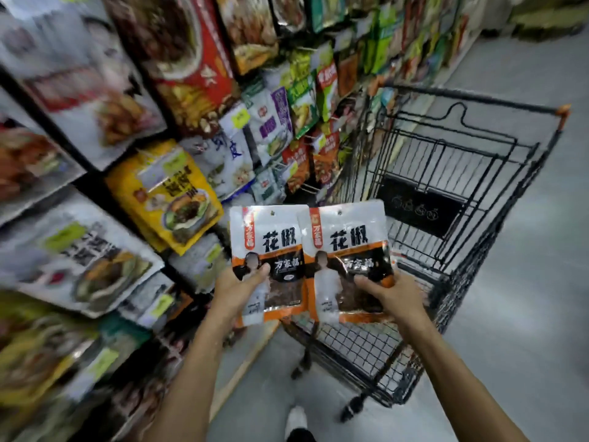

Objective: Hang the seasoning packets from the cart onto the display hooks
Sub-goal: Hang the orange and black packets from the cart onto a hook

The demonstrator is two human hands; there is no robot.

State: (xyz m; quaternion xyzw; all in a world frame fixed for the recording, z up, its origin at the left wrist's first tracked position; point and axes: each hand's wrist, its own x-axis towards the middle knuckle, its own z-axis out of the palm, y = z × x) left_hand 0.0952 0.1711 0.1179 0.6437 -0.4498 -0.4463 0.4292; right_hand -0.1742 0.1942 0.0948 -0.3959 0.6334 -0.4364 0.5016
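Observation:
Two matching white, orange and black seasoning packets are held upright side by side in front of me. My left hand grips the left packet at its lower left edge, thumb on the front. My right hand grips the right packet at its lower right, thumb across the front. Each packet has a small hang hole at the top. The black wire cart stands just behind and to the right of the packets. Its basket looks bare where visible.
A display wall of hanging seasoning packets fills the left side and runs back along the aisle. A yellow packet hangs close to my left hand. Grey floor lies right of the cart. My shoe shows at the bottom.

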